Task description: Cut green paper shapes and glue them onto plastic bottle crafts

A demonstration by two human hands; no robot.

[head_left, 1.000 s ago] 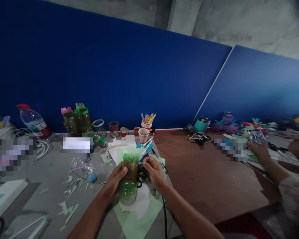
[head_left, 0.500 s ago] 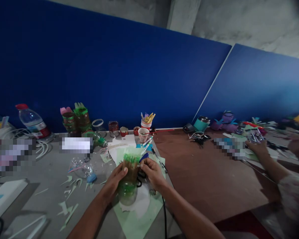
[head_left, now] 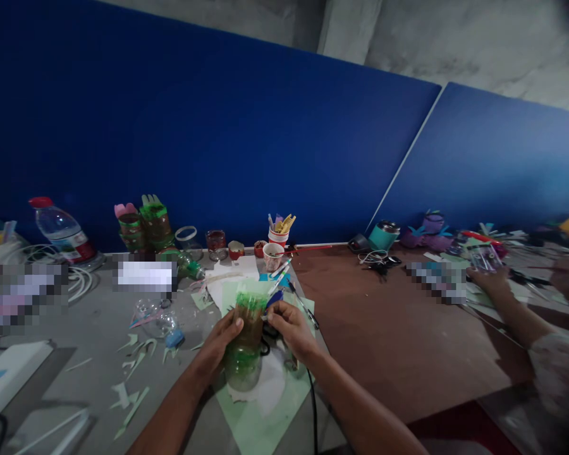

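A plastic bottle piece [head_left: 247, 338], painted green at its rim and base and brown between, stands tilted above white and pale green paper [head_left: 260, 430]. My left hand [head_left: 220, 341] grips its left side, the thumb on the front. At the upper right side, my right hand [head_left: 287, 325] pinches something small and pale that I cannot make out against the wall of the bottle. Something blue [head_left: 275, 298] shows just above those fingertips. A black loop lies partly hidden between the bottle and my right hand.
Paper scraps [head_left: 130, 404] and clear plastic pieces [head_left: 156, 319] lie at the left. Behind are painted bottles [head_left: 156, 224], a paper cup [head_left: 274, 257] and pens [head_left: 303, 303]. Near the right edge, another person's hand [head_left: 493, 284] holds a clear plastic piece [head_left: 484, 258].
The bottle piece and my hands have hardly moved. Farther right, the other person's hand at the far edge has shifted slightly.
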